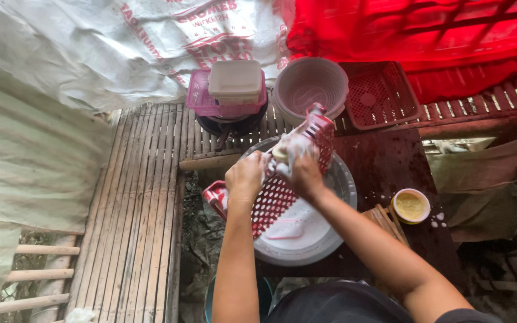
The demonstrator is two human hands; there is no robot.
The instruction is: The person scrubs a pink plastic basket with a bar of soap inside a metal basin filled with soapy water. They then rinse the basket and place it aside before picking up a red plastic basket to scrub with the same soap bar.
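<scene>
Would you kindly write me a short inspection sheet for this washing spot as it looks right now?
Surface: bamboo slat platform; wet dark board on the right.
Job's things: red perforated tray tilted over a basin of soapy water; soapy sponge pressed on it.
Clutter: round basket, red crate, pink basket bearing a white box, small yellow tub.
Hands: left hand grips the tray; right hand holds the sponge.
Cables: nothing seen.
Surroundings: white tarp, red sheet.
</scene>
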